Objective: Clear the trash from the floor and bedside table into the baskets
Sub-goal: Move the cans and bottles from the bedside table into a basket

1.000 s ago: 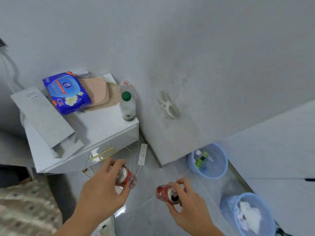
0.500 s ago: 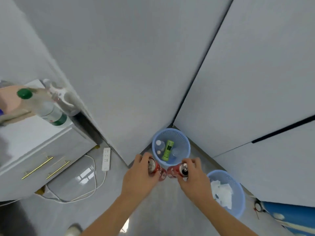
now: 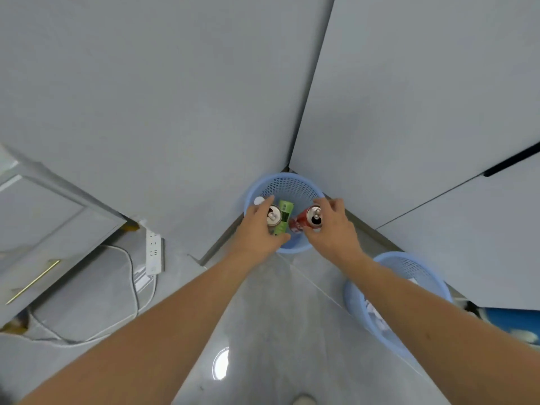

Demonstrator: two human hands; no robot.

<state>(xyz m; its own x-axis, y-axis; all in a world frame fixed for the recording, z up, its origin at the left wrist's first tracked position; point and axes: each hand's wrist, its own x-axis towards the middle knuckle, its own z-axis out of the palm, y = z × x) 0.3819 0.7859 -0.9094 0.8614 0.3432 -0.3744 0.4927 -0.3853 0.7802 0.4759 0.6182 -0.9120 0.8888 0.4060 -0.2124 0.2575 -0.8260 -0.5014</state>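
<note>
Both arms reach out over a light blue mesh basket (image 3: 287, 184) standing in the corner where two walls meet. My left hand (image 3: 258, 229) grips a drink can (image 3: 274, 215) whose silver top faces me, above the basket's left side. My right hand (image 3: 333, 229) holds a red drink can (image 3: 306, 220) with its opened top up, above the basket's right side. A green bottle (image 3: 285, 210) and a white cap (image 3: 258, 200) lie inside the basket, partly hidden by the hands.
A second blue basket (image 3: 409, 266) with white paper inside stands at the right, under my right forearm. The white bedside table (image 3: 43, 229) with gold handles is at the left. A white power strip (image 3: 153, 254) and its cable lie on the grey tile floor.
My view has turned right and closer to the corner. Both hands have carried their cans forward from in front of the basket to above its opening.
</note>
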